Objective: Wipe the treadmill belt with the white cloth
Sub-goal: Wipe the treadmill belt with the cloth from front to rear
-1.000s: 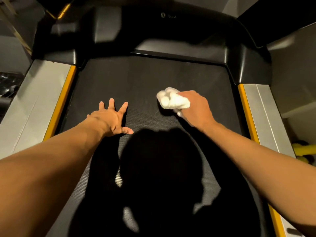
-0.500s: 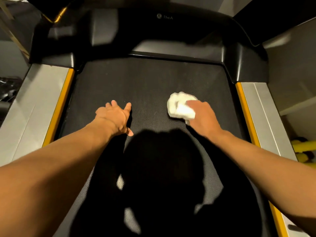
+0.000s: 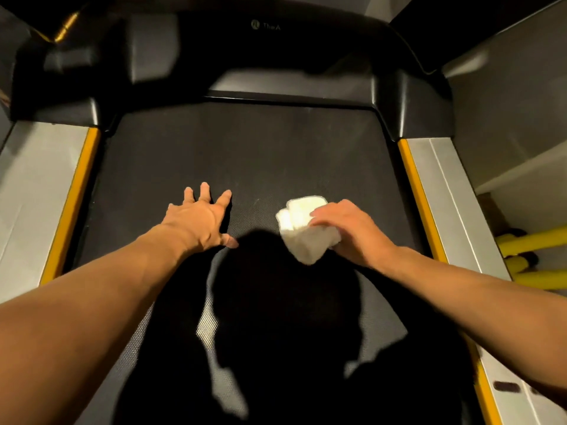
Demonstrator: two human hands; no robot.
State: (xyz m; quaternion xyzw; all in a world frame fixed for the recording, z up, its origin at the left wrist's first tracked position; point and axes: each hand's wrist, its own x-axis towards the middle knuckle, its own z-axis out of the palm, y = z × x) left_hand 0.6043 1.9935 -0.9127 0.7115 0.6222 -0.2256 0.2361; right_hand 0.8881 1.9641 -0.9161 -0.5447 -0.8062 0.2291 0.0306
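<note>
2 silver side rails (image 3: 33, 191) edged in yellow flank the dark treadmill belt (image 3: 260, 154), and a black hood (image 3: 276, 56) closes its far end. Yellow bars (image 3: 534, 243) (possibly dumbbells, too dim to tell) lie off to the right. The person's shadow (image 3: 285, 302) covers the near belt. The left hand (image 3: 199, 219) rests flat on the belt, fingers (image 3: 205, 191) spread straight. The right hand (image 3: 352, 231) curls its fingers (image 3: 325, 211) over the bunched white cloth (image 3: 303, 231), which sits on the belt near mid-width.

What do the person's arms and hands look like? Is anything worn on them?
The left hand and right hand are bare: no gloves, rings or watch show. The left forearm and right forearm are bare too, with no sleeve in view.
</note>
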